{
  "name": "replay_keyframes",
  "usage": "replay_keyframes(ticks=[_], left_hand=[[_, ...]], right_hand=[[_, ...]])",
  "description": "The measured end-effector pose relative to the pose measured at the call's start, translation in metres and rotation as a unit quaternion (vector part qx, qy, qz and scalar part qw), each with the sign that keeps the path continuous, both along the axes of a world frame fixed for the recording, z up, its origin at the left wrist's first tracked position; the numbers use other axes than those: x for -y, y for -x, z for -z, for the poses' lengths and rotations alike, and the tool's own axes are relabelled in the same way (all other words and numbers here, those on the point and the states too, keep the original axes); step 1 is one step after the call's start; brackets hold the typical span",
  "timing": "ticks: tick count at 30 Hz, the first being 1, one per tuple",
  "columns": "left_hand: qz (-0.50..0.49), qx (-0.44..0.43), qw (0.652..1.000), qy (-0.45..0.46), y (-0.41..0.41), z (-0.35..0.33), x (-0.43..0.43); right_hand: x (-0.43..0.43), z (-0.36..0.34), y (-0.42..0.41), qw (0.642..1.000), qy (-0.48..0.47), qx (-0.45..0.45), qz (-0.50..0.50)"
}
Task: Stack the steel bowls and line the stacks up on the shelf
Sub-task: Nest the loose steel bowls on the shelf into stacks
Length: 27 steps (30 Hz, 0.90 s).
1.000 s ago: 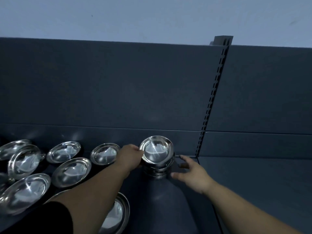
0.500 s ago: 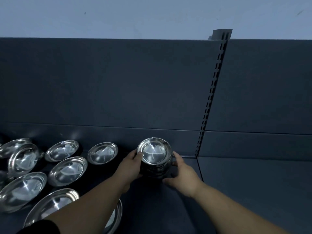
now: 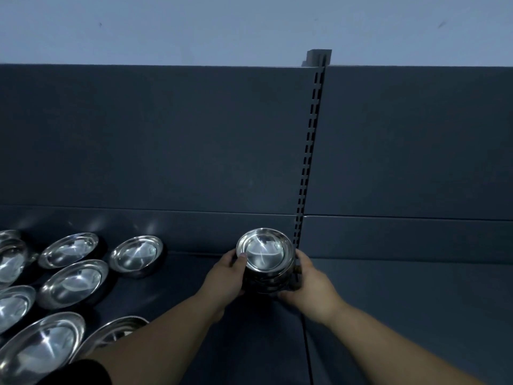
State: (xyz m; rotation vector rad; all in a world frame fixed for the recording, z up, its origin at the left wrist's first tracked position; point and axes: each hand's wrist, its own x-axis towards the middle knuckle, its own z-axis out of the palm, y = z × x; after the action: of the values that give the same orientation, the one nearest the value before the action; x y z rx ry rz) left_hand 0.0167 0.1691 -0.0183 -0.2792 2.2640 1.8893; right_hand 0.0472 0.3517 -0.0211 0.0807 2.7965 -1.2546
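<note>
A stack of steel bowls [image 3: 265, 252] stands on the dark shelf [image 3: 388, 301], close to the back panel and right at the slotted upright. My left hand [image 3: 226, 276] grips the stack's left side, thumb on the top bowl's rim. My right hand [image 3: 311, 284] wraps round its right side. Several single steel bowls lie loose to the left, the nearest one [image 3: 136, 255] a short way from the stack.
The slotted upright post [image 3: 308, 162] rises just behind the stack and splits the shelf into two bays. The dark back panel [image 3: 166, 140] closes off the rear. More loose bowls [image 3: 73, 282] crowd the left edge and lower left corner.
My right hand moved in from open beside the stack and closed round its right side. Both hands have shifted the stack slightly right, toward the upright.
</note>
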Motion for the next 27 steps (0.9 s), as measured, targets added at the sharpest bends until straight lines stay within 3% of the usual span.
replay_keyframes(ticks=[9, 15, 21, 27], left_hand=[[0.008, -0.031, 0.995, 0.091, -0.013, 0.000, -0.004], [0.053, -0.087, 0.961, 0.257, -0.033, -0.003, 0.023], [0.041, -0.151, 0.922, 0.355, -0.064, -0.011, 0.100], [-0.032, -0.154, 0.897, 0.413, -0.112, -0.020, 0.224]], right_hand=[[-0.011, -0.002, -0.008, 0.997, -0.066, 0.031, -0.008], [0.004, 0.007, -0.029, 0.981, -0.179, 0.075, -0.028], [0.072, 0.007, -0.051, 0.979, -0.184, 0.031, -0.085], [0.182, -0.002, -0.067, 0.978, -0.155, -0.051, -0.128]])
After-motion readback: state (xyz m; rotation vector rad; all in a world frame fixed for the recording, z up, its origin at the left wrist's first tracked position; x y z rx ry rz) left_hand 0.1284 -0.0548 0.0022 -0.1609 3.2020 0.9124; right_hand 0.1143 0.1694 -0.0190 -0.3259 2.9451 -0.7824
